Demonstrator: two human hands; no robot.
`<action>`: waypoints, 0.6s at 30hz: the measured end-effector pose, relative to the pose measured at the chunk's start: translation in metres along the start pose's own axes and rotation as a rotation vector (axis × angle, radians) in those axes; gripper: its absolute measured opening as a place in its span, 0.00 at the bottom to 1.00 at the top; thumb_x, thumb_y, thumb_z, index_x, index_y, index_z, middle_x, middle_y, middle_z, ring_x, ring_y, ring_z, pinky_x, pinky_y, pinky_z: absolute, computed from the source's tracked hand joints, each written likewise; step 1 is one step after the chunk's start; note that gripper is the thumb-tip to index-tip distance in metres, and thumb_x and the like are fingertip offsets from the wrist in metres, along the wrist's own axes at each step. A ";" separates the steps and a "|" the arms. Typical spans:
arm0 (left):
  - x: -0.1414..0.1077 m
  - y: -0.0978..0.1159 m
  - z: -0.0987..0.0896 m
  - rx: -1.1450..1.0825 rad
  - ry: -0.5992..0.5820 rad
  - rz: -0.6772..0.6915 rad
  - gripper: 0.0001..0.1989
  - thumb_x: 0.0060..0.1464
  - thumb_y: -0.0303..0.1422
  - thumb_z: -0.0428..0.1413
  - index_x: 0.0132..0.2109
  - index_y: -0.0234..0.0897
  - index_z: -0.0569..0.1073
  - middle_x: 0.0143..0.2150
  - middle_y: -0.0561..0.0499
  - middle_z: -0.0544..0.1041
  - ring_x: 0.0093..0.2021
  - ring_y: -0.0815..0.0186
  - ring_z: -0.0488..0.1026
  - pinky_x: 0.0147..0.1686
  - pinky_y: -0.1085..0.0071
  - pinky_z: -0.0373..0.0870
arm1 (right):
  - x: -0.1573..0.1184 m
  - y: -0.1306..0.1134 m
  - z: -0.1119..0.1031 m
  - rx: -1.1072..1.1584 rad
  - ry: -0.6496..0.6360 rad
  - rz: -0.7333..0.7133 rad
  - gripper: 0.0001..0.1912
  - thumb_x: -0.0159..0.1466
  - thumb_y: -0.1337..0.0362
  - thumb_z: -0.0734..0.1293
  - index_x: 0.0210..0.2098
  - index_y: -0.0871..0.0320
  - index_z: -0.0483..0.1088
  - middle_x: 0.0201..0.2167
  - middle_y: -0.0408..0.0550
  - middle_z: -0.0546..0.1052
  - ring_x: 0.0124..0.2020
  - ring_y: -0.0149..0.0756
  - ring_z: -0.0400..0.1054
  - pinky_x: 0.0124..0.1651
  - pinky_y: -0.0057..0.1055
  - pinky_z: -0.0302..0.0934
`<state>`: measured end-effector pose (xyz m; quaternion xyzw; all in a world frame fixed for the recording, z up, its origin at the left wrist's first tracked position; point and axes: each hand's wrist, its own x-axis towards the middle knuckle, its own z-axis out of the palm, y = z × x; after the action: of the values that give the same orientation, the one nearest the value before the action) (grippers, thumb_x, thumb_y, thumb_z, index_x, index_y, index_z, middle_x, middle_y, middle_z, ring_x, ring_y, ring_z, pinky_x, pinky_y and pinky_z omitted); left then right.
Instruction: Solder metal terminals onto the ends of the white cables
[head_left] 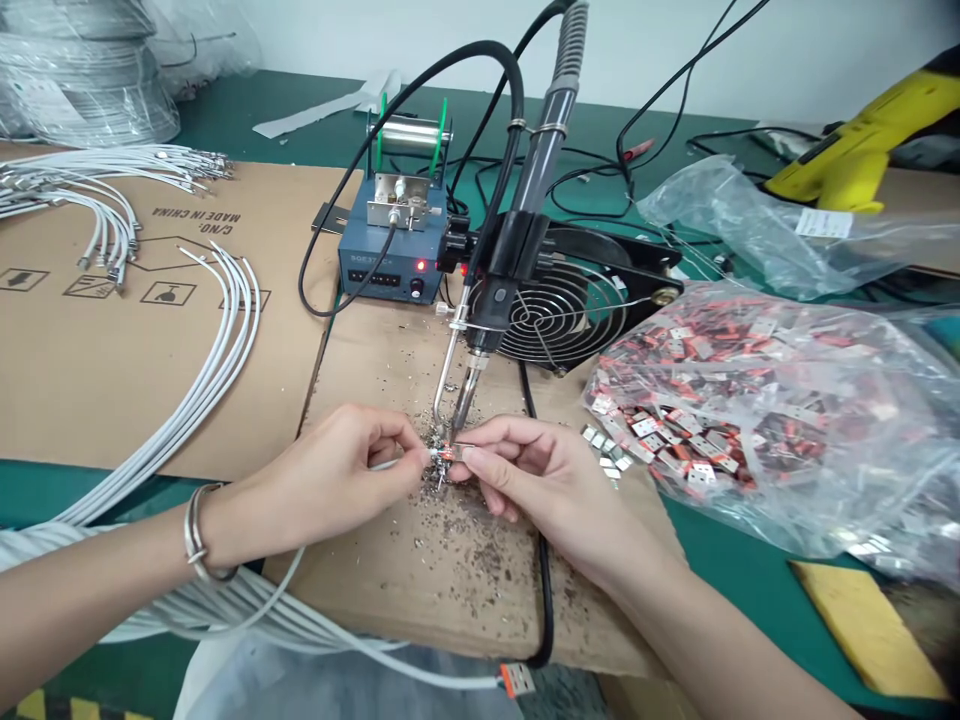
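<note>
Small red-and-metal connector (444, 455), pinched in my right hand (540, 480) directly under the tip of the fixed grey soldering iron (480, 340). My left hand (337, 470) grips the thin white cable (386, 464) end against it. Both rest over the solder-flecked brown cardboard sheet (450, 560); clear plastic bag of red connectors (750, 390) lies right, black wire-guarded fan (570, 310) behind.

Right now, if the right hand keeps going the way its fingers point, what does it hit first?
The right hand points left, so it would likely meet the left hand fingertips first. They pinch a white cable end at the small connector. Depth is unclear.
</note>
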<state>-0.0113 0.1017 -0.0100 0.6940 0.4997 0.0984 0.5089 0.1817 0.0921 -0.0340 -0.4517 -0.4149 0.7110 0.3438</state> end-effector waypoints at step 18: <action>-0.042 0.051 0.006 -0.038 -0.336 -0.131 0.18 0.59 0.42 0.43 0.39 0.33 0.69 0.27 0.51 0.73 0.24 0.73 0.64 0.24 0.79 0.58 | -0.050 -0.006 -0.002 0.008 -0.182 -0.126 0.04 0.57 0.68 0.67 0.32 0.63 0.69 0.22 0.45 0.73 0.18 0.16 0.61 0.21 0.10 0.56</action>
<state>0.0026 0.0660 0.0433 0.6568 0.4499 -0.0428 0.6036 0.2018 0.0517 -0.0114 -0.3570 -0.4689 0.7278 0.3507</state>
